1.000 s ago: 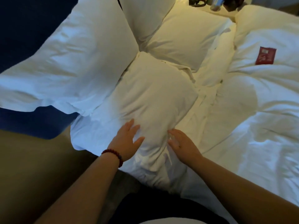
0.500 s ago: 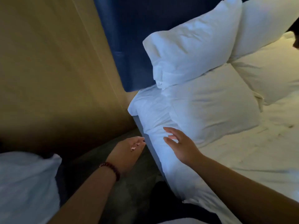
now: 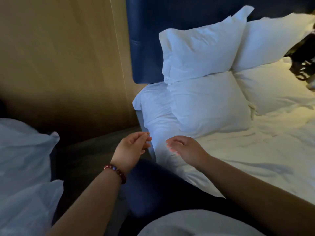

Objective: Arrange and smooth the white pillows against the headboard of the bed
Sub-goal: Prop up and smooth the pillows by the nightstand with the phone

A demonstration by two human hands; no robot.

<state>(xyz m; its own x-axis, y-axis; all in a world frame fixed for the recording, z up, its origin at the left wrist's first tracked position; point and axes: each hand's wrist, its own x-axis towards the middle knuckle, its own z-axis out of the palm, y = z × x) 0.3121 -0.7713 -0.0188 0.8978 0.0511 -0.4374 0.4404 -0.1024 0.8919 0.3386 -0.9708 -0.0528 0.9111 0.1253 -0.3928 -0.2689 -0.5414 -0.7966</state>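
White pillows (image 3: 199,51) pile against the headboard (image 3: 170,23), the far pair cut off. Below it, left hand (image 3: 134,147) and right hand (image 3: 184,149) hang loosely curled, seemingly holding nothing.

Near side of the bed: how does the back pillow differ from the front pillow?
The back pillow stands propped against the blue headboard; the front pillow sits lower on the sheet, in front of it. The back pillow's top corner pokes up into a point; the front pillow shows no such peak and looks rounder. Both are white and creased.
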